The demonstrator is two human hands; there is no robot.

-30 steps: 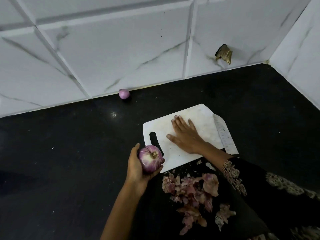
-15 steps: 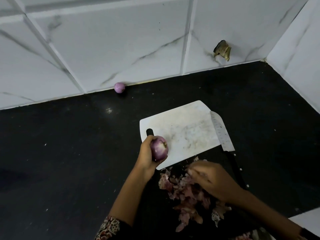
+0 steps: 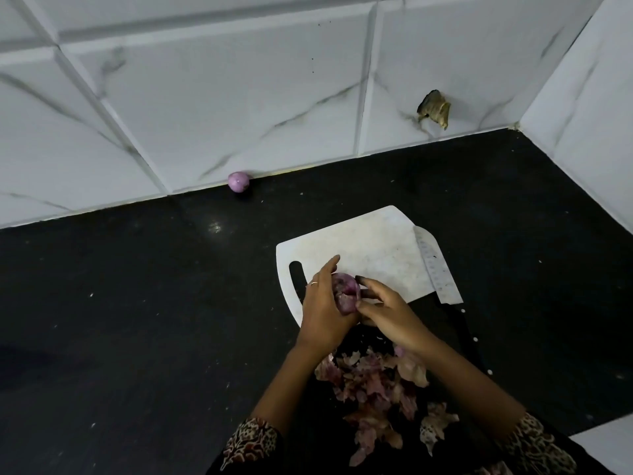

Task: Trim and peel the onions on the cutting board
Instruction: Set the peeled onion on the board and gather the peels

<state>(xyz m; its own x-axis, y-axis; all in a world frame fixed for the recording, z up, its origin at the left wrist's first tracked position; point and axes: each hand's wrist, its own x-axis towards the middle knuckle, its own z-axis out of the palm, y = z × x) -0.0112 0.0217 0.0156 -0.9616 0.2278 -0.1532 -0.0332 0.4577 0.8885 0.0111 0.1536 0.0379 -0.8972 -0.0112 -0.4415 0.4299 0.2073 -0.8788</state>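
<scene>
My left hand (image 3: 323,311) grips a purple onion (image 3: 346,292) just above the near edge of the white cutting board (image 3: 370,248). My right hand (image 3: 387,310) pinches the onion's skin at its right side with fingertips and thumb. A cleaver lies along the board's right edge, its blade (image 3: 436,269) on the board and its dark handle toward me. A second, peeled purple onion (image 3: 238,182) sits far back against the wall.
A heap of purple and tan onion skins (image 3: 376,385) lies on the black counter (image 3: 137,320) between my forearms. White marble-look tiles (image 3: 205,97) form the back and right walls. A broken hole (image 3: 434,109) shows in the back tile.
My right hand left the board, passed over the peel heap, and now pinches the onion. My left hand carried the onion right, over the board's near edge.
</scene>
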